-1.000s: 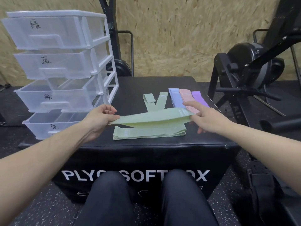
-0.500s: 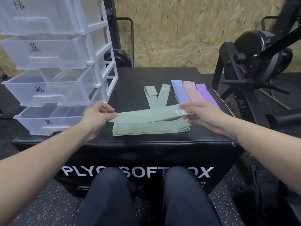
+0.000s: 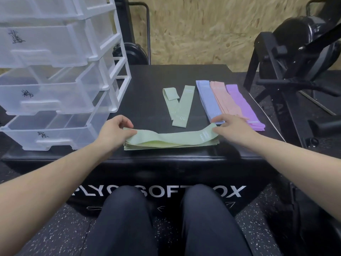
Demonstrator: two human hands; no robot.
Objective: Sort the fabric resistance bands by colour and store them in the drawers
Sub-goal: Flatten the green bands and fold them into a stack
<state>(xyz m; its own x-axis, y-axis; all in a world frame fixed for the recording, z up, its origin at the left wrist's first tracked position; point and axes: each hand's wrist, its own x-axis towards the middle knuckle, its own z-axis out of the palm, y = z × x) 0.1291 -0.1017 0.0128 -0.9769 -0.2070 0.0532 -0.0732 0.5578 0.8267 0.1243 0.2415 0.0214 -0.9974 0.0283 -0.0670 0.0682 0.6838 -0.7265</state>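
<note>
Now: pale green fabric resistance band (image 3: 170, 138) lies crosswise atop matching green stack (image 3: 171, 145) at near edge of black padded counter (image 3: 147, 85). Left hand (image 3: 115, 131) pinches left end, right hand (image 3: 233, 129) right end; clear plastic drawers (image 3: 55, 100) nearer left hand.

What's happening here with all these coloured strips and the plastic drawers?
A person sitting at a black plyo box is sorting fabric resistance bands by colour. The left hand and right hand each pinch an end of a green band, laying it on a green stack at the near edge. Two more green bands lie loose behind it, beside blue, pink and purple piles. The clear drawer unit has its lower drawers pulled out, with no bands visible inside.
</note>
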